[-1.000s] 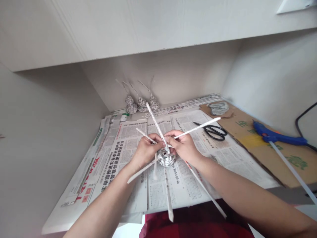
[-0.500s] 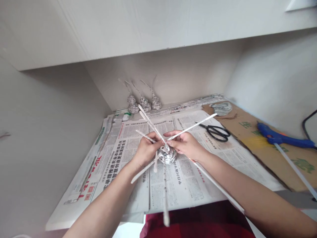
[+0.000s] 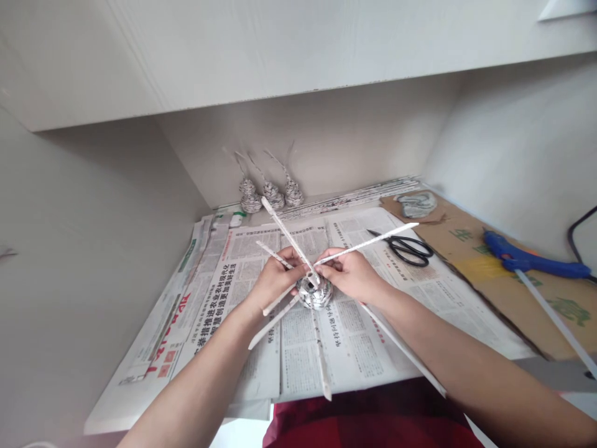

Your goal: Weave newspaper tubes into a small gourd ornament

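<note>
Between my hands is a small round woven ball of rolled newspaper (image 3: 316, 296), with several paper sticks fanning out from its top. My left hand (image 3: 278, 278) is closed at the ball's left side, thumb pressed in near the top, with sticks passing through and under its fingers. My right hand (image 3: 351, 272) pinches a paper stick (image 3: 373, 240) that points up to the right. Another paper stick (image 3: 285, 230) rises toward the back left, and one stick (image 3: 321, 358) hangs toward the table's front edge. My fingers hide part of the weave.
Printed newspaper (image 3: 242, 298) covers the table. Three gourd-shaped woven pieces (image 3: 271, 195) stand at the back, beside a row of long paper sticks (image 3: 354, 198). Black scissors (image 3: 407, 249) lie right of my hands. A blue glue gun (image 3: 532, 255) rests on cardboard (image 3: 466, 249) at the right.
The stick in my right hand has shifted slightly right and lower. A short stick near my left hand has swung left, and the front stick has swung right.
</note>
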Tool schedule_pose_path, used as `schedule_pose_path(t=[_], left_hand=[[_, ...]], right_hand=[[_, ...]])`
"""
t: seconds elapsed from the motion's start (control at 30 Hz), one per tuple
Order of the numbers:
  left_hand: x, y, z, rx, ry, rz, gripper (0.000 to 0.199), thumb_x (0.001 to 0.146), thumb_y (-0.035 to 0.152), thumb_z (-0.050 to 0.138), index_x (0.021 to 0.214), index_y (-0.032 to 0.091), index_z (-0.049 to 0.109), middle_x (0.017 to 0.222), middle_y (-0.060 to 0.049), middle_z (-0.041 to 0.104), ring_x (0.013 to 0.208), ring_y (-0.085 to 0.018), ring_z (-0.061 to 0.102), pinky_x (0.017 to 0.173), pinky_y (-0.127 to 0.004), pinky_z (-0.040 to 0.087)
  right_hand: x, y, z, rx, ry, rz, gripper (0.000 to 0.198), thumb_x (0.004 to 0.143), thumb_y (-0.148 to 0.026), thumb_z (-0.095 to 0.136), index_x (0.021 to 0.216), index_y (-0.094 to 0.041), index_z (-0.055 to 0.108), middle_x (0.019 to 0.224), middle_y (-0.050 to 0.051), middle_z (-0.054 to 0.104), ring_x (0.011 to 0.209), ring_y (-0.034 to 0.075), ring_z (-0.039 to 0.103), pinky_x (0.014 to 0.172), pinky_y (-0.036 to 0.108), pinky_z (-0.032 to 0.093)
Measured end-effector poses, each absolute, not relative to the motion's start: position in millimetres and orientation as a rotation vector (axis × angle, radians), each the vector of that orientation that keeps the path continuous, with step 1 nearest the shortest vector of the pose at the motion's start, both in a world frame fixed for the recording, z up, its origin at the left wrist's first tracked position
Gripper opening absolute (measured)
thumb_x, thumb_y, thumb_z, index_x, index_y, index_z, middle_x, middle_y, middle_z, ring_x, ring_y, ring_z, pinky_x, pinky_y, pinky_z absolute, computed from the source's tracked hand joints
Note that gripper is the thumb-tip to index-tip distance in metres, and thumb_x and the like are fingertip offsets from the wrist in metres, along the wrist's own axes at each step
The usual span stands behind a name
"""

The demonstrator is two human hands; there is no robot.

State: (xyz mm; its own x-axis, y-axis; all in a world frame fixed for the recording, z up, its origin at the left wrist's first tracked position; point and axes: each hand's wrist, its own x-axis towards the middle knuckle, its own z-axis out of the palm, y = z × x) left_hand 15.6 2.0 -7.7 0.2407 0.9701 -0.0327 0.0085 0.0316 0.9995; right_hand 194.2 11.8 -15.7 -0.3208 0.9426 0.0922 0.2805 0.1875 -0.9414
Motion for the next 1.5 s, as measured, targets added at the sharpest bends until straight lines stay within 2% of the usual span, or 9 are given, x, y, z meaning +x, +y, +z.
schedule_pose_path(t=[0.27, 0.37, 0.47, 0.6, 0.8, 0.97, 1.13, 1.33, 1.5], left_hand=[[16.2, 1.5, -3.6, 1.289, 1.168, 0.953, 0.025, 0.065, 0.033, 0.075, 0.078, 0.012, 0.071, 0.053, 0.0, 0.06, 0.039, -0.007, 0.042, 0.037, -0.019, 0.032], [14.4, 3.2, -6.1, 1.32, 1.197, 0.99, 0.022, 0.065, 0.032, 0.074, 0.075, 0.013, 0.073, 0.051, 0.0, 0.06, 0.041, -0.008, 0.043, 0.04, -0.02, 0.032], [10.4, 6.0, -8.2, 1.333, 1.232, 1.02, 0.023, 0.065, 0.034, 0.074, 0.077, 0.014, 0.073, 0.054, -0.001, 0.062, 0.042, -0.008, 0.045, 0.041, -0.021, 0.033], [4.3, 10.3, -8.0, 1.296, 1.239, 1.149, 0.025, 0.064, 0.033, 0.074, 0.078, 0.012, 0.071, 0.064, -0.004, 0.067, 0.05, -0.012, 0.054, 0.046, -0.022, 0.037], [-3.6, 14.8, -4.7, 1.317, 1.218, 1.088, 0.018, 0.062, 0.027, 0.074, 0.069, 0.012, 0.068, 0.062, -0.004, 0.066, 0.053, -0.014, 0.057, 0.052, -0.025, 0.042], [-18.1, 17.6, 2.4, 1.392, 1.162, 0.989, 0.011, 0.062, 0.022, 0.072, 0.062, 0.013, 0.066, 0.066, -0.005, 0.068, 0.058, -0.015, 0.06, 0.058, -0.026, 0.044], [-30.0, 26.0, 3.6, 1.32, 1.209, 1.09, 0.014, 0.06, 0.024, 0.074, 0.07, 0.014, 0.07, 0.066, -0.004, 0.067, 0.059, -0.016, 0.06, 0.058, -0.027, 0.044], [-8.3, 23.3, -6.1, 1.17, 1.203, 1.26, 0.022, 0.063, 0.03, 0.074, 0.076, 0.013, 0.068, 0.067, -0.003, 0.065, 0.057, -0.015, 0.058, 0.054, -0.025, 0.043], [9.6, 15.6, -17.2, 1.203, 1.166, 1.293, 0.024, 0.065, 0.035, 0.074, 0.075, 0.015, 0.065, 0.063, -0.001, 0.062, 0.053, -0.012, 0.054, 0.051, -0.023, 0.04]], right_hand=[[195.2, 12.0, -12.7, -1.087, -1.73, 1.136, 0.01, 0.078, -0.028, 0.063, 0.082, -0.019, 0.064, 0.073, 0.002, 0.067, 0.066, 0.015, 0.062, 0.06, 0.025, 0.047], [198.2, 14.6, -6.6, -1.002, -1.579, 1.353, 0.016, 0.073, -0.028, 0.07, 0.082, -0.018, 0.062, 0.071, 0.0, 0.065, 0.057, 0.011, 0.057, 0.052, 0.022, 0.043], [202.0, 18.6, -3.1, -0.926, -1.366, 1.702, 0.024, 0.068, -0.028, 0.075, 0.084, -0.017, 0.061, 0.065, -0.003, 0.06, 0.044, 0.005, 0.043, 0.039, 0.018, 0.029], [207.5, 23.8, -2.8, -0.872, -1.244, 1.93, 0.031, 0.066, -0.028, 0.077, 0.09, -0.017, 0.061, 0.065, -0.004, 0.057, 0.041, 0.002, 0.035, 0.036, 0.016, 0.021], [210.1, 23.8, -5.2, -0.989, -1.51, 1.669, 0.033, 0.072, -0.033, 0.074, 0.099, -0.017, 0.064, 0.064, -0.003, 0.059, 0.041, 0.003, 0.039, 0.037, 0.018, 0.025], [207.8, 20.9, -8.3, -1.084, -1.679, 1.621, 0.024, 0.074, -0.031, 0.072, 0.091, -0.014, 0.068, 0.059, -0.003, 0.056, 0.048, 0.006, 0.045, 0.044, 0.019, 0.033], [219.0, 26.3, 2.7, -0.77, -1.331, 2.046, 0.03, 0.078, -0.027, 0.068, 0.106, -0.016, 0.066, 0.067, -0.001, 0.059, 0.055, 0.008, 0.051, 0.049, 0.02, 0.04], [208.6, 29.1, -7.3, -0.606, -0.905, 1.85, 0.014, 0.075, -0.02, 0.07, 0.089, -0.018, 0.07, 0.074, 0.0, 0.064, 0.064, 0.009, 0.057, 0.057, 0.02, 0.047], [183.9, 19.9, -22.9, -0.822, -1.116, 1.669, 0.024, 0.07, -0.035, 0.075, 0.078, -0.014, 0.068, 0.066, 0.001, 0.063, 0.047, 0.007, 0.047, 0.04, 0.02, 0.034]])
